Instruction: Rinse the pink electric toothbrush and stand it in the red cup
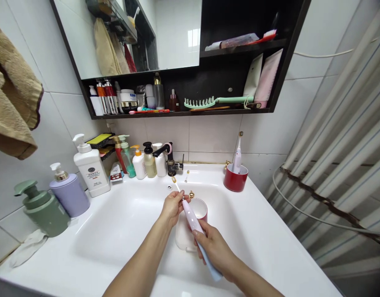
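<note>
My right hand [213, 245] is wrapped around the handle of an electric toothbrush [193, 220], pink at the top and pale blue toward the bottom. It is tilted over the sink [122, 222]. At its upper end, my left hand [174, 205] pinches the white brush head [177, 186], close to where it meets the handle; whether the two are fully joined I cannot tell. Behind the handle, a red cup [204, 208] with a white inside and a pale, translucent container [182, 240] stand in the basin, partly hidden. Another small brush head [187, 176] lies on the back ledge.
A second red cup [236, 181] holding another electric toothbrush [238, 159] stands on the right ledge. The black faucet [170, 163] is at the back. Several pump bottles [92, 169] line the left. A dark cabinet [177, 113] hangs above; a striped curtain [341, 156] is at right.
</note>
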{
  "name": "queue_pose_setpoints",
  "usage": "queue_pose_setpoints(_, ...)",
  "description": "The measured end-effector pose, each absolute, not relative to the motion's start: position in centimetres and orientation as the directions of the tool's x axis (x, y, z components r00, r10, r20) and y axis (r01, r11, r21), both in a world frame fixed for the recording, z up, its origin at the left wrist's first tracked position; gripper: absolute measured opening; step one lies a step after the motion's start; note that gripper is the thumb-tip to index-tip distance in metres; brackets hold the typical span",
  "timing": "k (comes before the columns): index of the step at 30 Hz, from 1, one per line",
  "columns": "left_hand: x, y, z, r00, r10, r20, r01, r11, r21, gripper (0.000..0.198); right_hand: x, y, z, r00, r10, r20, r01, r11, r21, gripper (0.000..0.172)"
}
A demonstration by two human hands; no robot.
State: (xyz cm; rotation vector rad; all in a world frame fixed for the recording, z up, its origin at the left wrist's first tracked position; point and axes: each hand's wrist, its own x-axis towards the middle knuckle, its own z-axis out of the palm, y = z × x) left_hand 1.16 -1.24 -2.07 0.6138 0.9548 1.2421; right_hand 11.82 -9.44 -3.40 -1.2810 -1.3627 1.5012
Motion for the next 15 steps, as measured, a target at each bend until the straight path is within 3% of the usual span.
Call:
queue_pose_setpoints(5,1.26,-1.31,-2.14,0.096,0.957,-0.272,-0.522,0.281,0.806,0.01,11.81,-9.68,-3.17,-0.288,0.932,-0.219,0.004,-0.227,-0.974,0.022)
queue_pose_setpoints(15,2.1,-1.92,-1.62,0.123,0.957,-0.262,-0.431,0.289,0.855,0.009,11.41,-9.69,-3.23,-0.2,0.961,-0.191,0.044,-0.186,-0.982,0.024)
